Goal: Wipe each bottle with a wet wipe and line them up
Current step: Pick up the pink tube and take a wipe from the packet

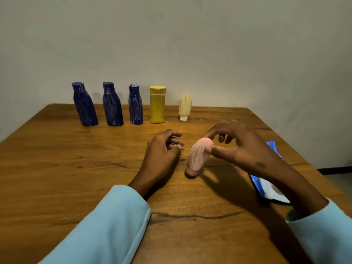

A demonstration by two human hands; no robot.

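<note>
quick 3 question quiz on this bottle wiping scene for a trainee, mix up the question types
1. How many bottles stand in the row by the wall?
2. True or false: the right hand holds the pink tube.
3. Where is the blue wipes pack? A) left of the row B) under the right forearm C) behind the yellow bottle

Key: 1. five; 2. true; 3. B

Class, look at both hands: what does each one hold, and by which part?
The right hand pinches the pink tube by its upper, flat end. The left hand is curled; whether it holds anything cannot be told.
</note>
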